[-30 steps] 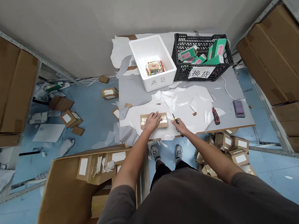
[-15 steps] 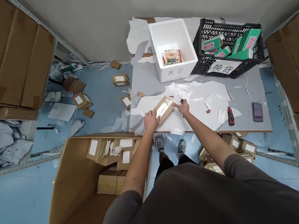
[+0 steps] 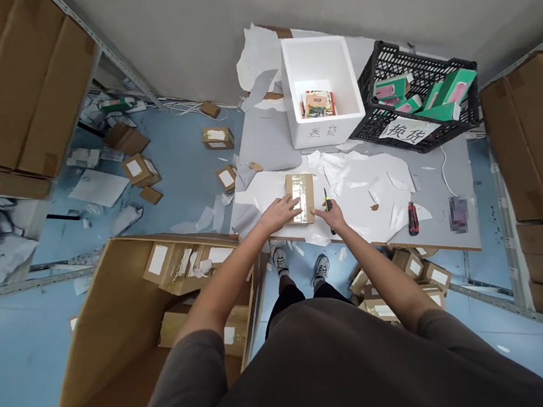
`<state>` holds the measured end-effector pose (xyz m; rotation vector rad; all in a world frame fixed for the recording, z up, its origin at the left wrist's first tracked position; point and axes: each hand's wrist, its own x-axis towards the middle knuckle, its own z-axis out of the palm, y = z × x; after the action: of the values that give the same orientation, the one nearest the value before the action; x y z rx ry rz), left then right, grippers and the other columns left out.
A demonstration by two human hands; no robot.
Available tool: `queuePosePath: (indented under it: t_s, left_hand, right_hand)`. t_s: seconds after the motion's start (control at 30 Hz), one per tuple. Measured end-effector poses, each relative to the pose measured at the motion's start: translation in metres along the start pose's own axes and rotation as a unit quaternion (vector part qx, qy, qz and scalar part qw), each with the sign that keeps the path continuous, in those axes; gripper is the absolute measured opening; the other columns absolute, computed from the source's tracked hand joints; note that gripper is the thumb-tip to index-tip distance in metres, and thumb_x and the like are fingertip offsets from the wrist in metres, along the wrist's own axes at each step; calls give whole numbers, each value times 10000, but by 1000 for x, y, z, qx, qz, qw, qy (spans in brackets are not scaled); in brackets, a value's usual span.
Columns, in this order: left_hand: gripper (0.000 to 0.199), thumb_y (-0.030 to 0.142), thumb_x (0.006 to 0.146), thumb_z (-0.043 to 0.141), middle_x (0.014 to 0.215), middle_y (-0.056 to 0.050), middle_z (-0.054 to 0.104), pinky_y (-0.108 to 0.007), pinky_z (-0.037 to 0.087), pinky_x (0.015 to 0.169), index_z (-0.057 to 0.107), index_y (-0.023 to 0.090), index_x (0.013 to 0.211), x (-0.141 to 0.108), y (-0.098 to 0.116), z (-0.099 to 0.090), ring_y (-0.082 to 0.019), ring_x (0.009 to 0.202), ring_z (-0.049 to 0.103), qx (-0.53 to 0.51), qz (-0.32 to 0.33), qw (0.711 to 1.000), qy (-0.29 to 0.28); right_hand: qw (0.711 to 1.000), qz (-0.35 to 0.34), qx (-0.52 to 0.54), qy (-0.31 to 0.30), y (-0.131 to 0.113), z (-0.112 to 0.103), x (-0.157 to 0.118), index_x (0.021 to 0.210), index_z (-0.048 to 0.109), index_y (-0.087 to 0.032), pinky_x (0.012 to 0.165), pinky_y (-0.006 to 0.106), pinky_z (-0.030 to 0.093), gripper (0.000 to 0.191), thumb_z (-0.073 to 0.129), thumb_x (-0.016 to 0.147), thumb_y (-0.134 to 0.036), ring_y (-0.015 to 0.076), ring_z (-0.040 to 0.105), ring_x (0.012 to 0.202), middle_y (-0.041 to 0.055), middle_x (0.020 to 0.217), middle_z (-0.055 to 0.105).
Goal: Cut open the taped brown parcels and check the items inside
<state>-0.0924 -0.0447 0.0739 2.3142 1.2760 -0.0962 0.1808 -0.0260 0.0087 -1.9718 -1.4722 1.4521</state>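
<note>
A small cardboard box [image 3: 304, 192] with a white label under shiny tape lies upright to my view on the paper-strewn table, near its front edge. My left hand [image 3: 280, 213] rests with spread fingers on the box's left side and label. Closed around a black and yellow cutter [image 3: 329, 203], my right hand [image 3: 332, 215] has a finger reaching to the box's lower right edge. A red and black tool [image 3: 412, 219] lies on the table farther right.
Behind the box stand a white foam bin [image 3: 328, 131] and a black crate [image 3: 368, 99] of green boxes. A large open carton [image 3: 98, 335] with parcels is at left. More parcels [image 3: 414, 267] lie below the table's right side.
The small box has turned from slanted to nearly straight. My left hand has moved from its lower left end onto its left side, and my right hand has shifted down to its lower right edge.
</note>
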Motion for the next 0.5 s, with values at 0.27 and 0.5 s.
queuePosePath:
  t_s: [0.27,0.5]
  left_hand:
    - [415,277,860,854,1331,-149,681,-477,431,1061,780,305,1267,43,-3,2,-371,1290,561,67,43,997,3]
    - [589,499,866,894,1404,-182,617,-500,435,1119,720,237,1364,64,52,13,-408,1354,522,-8,-237,967,89]
  right_hand:
    - [994,21,1,108,-27,5,38,974,500,-275,738,317,482,626,916,669,-631,215,615,783,-46,811,614]
    - [985,-54,-148,65,-86,-12,100,1088,552,-270,905,372,550,580,955,743,-503,283,715,1045,54,1086,765]
